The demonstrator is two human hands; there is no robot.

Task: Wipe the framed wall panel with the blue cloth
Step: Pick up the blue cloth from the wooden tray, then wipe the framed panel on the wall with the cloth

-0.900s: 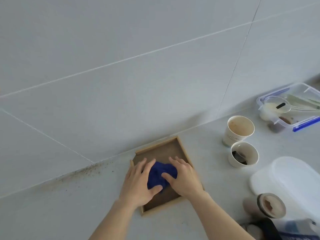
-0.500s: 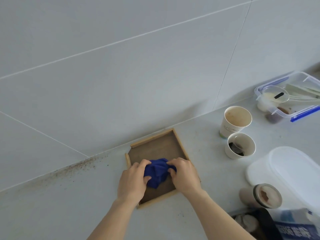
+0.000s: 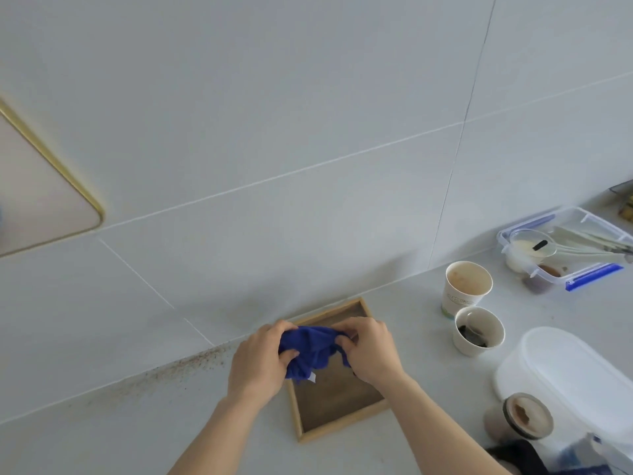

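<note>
1. Head view: my left hand point(image 3: 258, 366) and right hand point(image 3: 371, 351) each pinch the bunched blue cloth point(image 3: 313, 351), fingers closed.
2. Cloth hangs over the wooden tray point(image 3: 342, 430).
3. Gold-framed wall panel point(image 3: 37, 200) sits far left on the wall.

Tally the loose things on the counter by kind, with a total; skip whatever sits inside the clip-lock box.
Paper cups: 2, tall one, short one
Wooden trays: 1
Blue cloths: 1, held in both hands
Clear clip-lock boxes: 1
White lidded tubs: 1
Jars lying on their side: 1
Total: 7
</note>
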